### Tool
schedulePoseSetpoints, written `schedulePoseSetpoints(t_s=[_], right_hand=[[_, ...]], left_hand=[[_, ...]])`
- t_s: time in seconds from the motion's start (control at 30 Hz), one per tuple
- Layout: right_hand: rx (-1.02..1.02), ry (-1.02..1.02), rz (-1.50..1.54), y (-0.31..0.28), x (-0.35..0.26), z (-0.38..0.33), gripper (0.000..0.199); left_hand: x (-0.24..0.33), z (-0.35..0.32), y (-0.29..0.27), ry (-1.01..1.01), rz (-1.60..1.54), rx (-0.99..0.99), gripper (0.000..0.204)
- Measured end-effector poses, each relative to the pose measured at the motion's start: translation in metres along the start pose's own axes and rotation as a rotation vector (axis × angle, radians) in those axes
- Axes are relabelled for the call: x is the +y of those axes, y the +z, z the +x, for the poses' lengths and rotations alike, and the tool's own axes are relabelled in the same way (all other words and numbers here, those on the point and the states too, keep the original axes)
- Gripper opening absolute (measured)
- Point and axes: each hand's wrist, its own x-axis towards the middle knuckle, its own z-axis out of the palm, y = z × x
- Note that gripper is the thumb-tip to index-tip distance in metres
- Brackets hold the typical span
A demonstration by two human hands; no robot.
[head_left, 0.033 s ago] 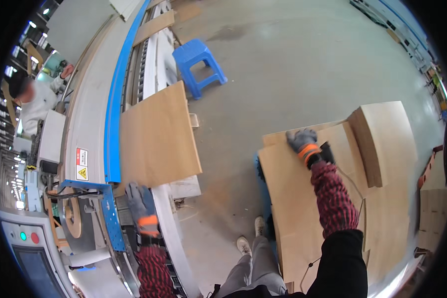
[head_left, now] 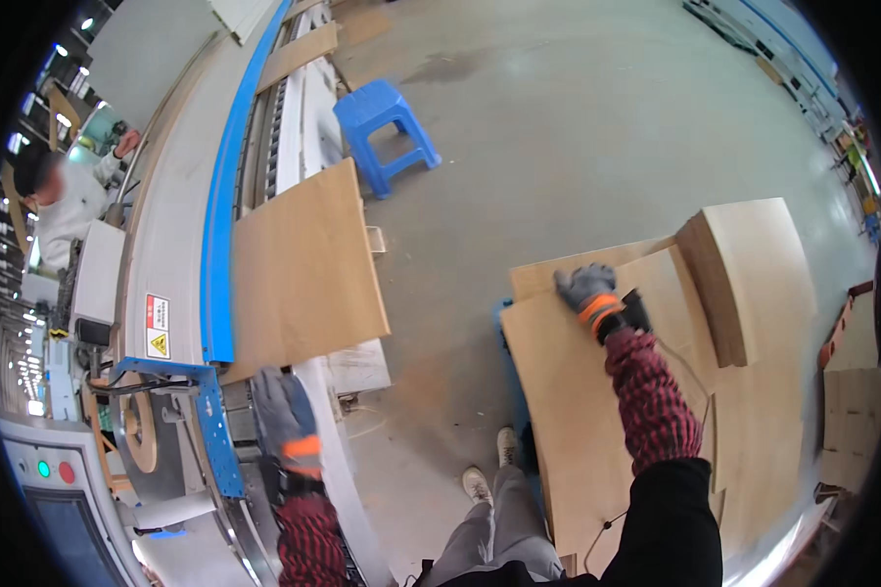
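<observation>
My left hand [head_left: 286, 409], in a grey glove with an orange cuff band, is open at the near end of a tan wooden board [head_left: 303, 269]. Its fingers point away from me, close to the board's near edge; contact cannot be made out. That board lies on the machine's feed track, along the blue rail [head_left: 227, 186]. My right hand [head_left: 589, 291], gloved alike, rests on the far edge of the top board [head_left: 573, 382] of a stack on my right. Its fingers are apart and bent over that edge.
A taller pile of boards [head_left: 754, 274] rises beside the right hand. Farther off stands a blue plastic stool [head_left: 387, 132]. A control panel [head_left: 54, 489] is at lower left. Behind the machine at left is another person [head_left: 73, 201]. More stacked boards [head_left: 857, 411] line the right edge.
My left hand has drawn back slightly toward me and to the right of the board's near edge. My right hand stays on the stack. The whole view has shifted slightly.
</observation>
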Motion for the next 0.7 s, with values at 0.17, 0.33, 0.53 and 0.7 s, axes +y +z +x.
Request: schedulePoseSetpoints(t_s=[0.17,0.33,0.53,0.7], right_hand=[[0.018,-0.213,0.168,0.009,-0.018,-0.088,0.054],[0.727,0.448,0.115,0.048,0.101,-0.141,0.046],[0.405,0.477,0.17,0.062,0.165,-0.21,0.055],[0.338,0.543,0.138,0.046,0.139,-0.243,0.06]], left_hand=[[0.112,-0.21,0.078,-0.418,-0.881,-0.41,0.056],[0.19,-0.352,0.108,-0.5,-0.879,-1.269,0.039],[0.205,-0.391,0.111,-1.029,-1.076,-1.22,0.048],[0.195,-0.358,0.09,-0.884,-0.858,-1.011,0.048]])
